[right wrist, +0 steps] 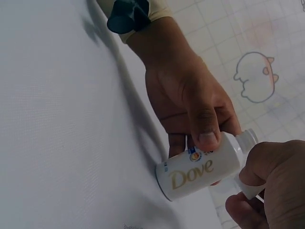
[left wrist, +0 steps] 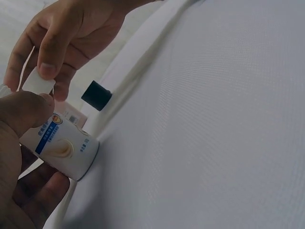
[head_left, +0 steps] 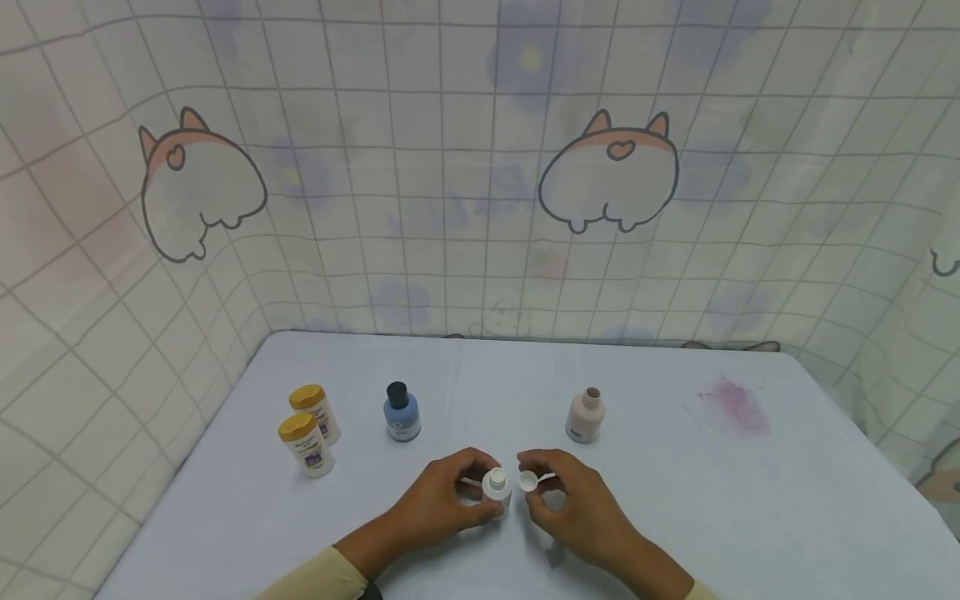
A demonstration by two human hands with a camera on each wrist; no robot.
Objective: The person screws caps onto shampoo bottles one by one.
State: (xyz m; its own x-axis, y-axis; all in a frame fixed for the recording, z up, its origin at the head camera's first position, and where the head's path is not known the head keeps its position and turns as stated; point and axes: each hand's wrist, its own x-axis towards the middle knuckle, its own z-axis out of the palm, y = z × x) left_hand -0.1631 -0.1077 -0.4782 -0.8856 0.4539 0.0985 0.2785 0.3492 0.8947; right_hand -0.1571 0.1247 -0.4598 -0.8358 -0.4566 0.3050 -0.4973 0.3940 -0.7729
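Note:
My left hand (head_left: 446, 496) grips a white Dove bottle (right wrist: 202, 169) between thumb and fingers, near the front of the table. Its neck is uncapped in the head view. Just to the right, my right hand (head_left: 581, 504) pinches a small white cap (head_left: 528, 481), hollow side showing, a short gap away from the bottle. The left wrist view shows the bottle's printed back label, with the cap (left wrist: 39, 83) partly behind my left thumb. A dark cap (left wrist: 96, 95) lies beyond the bottle there.
Two white bottles with yellow lids (head_left: 307, 396) (head_left: 297, 427) stand at the left. A blue bottle with a black cap (head_left: 402, 412) is behind my left hand. An uncapped pale pink bottle (head_left: 585, 415) stands behind my right hand. A pink stain (head_left: 737, 406) marks the white table (head_left: 750, 500).

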